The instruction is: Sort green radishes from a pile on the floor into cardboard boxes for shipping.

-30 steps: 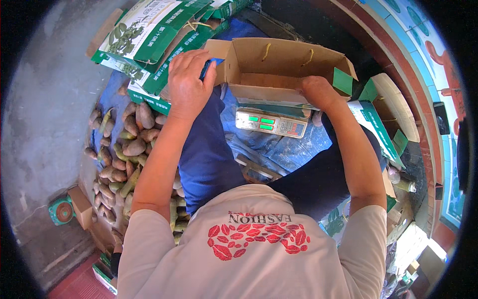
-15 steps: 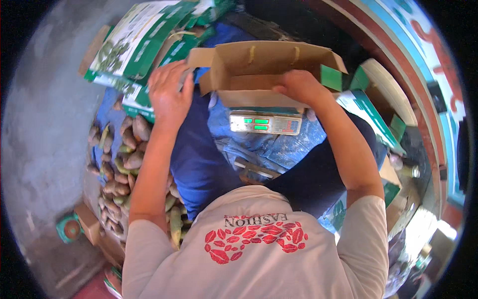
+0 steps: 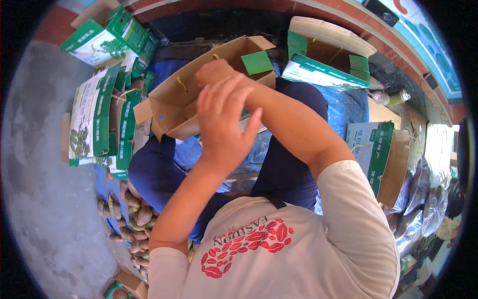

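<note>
The grey concrete floor (image 3: 40, 199) is the widest open stretch, smooth and bare along the left; toward the top and right, room narrows against a red-brown curved kerb (image 3: 209, 6) and stacked goods. A crumpled blue tarpaulin (image 3: 348, 107) covers the middle ground, partly hidden under the person's dark blue trouser legs (image 3: 289, 164).

Flattened green-and-white printed cartons (image 3: 92, 117) lie overlapping on the left, their edges touching the open brown corrugated carton (image 3: 172, 107), which sits tilted above the knees, mouth toward the upper right, with a green flap (image 3: 257, 63) standing at its far rim and thin yellowish cord handles (image 3: 182, 83) on its wall. More cartons (image 3: 323, 60) of the same kind — one open, one on its side — crowd the right, near shiny dark plastic bags (image 3: 423, 194).

The right hand (image 3: 216, 74) reaches over the carton's upper edge; its fingers are mostly hidden, so I cannot tell whether they grip. The left hand (image 3: 224, 117) hovers in front of the carton, fingers spread and apart, holding nothing.

A heap of small oval brown-green fruits (image 3: 134, 219), dull-skinned, lies at lower left on the tarpaulin's edge.
</note>
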`<state>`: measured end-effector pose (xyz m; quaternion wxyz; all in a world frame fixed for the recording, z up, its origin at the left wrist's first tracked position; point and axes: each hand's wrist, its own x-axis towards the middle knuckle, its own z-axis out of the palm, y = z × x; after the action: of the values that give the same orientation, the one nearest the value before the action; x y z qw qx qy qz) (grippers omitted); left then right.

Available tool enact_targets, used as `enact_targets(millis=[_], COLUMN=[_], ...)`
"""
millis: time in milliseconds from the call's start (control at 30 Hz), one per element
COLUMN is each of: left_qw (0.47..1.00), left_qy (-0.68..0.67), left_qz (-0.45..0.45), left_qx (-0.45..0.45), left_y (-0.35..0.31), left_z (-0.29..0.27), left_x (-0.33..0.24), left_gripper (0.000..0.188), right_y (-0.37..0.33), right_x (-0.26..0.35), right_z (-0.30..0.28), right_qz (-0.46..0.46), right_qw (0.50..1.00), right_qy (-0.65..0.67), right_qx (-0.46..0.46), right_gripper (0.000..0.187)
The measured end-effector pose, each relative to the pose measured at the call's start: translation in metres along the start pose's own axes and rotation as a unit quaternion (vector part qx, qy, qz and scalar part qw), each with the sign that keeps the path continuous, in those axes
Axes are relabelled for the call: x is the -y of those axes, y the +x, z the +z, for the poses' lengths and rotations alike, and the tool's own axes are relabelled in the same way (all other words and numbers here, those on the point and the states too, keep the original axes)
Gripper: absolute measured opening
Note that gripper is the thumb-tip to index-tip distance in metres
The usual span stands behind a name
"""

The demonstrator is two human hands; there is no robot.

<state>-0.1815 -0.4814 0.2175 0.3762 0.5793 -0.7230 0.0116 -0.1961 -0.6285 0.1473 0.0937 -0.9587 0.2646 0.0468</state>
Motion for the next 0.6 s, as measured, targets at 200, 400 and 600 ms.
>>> enact_targets(millis=[200,400,600], left_qw=[0.995,0.995,0.997], left_qy=[0.084,0.092,0.032], left_qz=[0.041,0.028,0.071], left_qx=[-0.027,-0.038,-0.021], left_y=[0.019,0.017,0.007], left_z=[0.027,0.032,0.037], left_x=[-0.015,-0.027,-0.055], left_gripper=[0.046,0.051,0.052], right_y=[-0.007,-0.006,-0.001], right_x=[-0.008,-0.011,-0.005], right_z=[-0.006,-0.004,-0.004], right_qz=[0.026,0.036,0.032], right_qw=[0.999,0.998,0.998], right_qy=[0.017,0.032,0.038], right_qx=[-0.022,-0.033,-0.04], right_gripper=[0.021,0.021,0.022])
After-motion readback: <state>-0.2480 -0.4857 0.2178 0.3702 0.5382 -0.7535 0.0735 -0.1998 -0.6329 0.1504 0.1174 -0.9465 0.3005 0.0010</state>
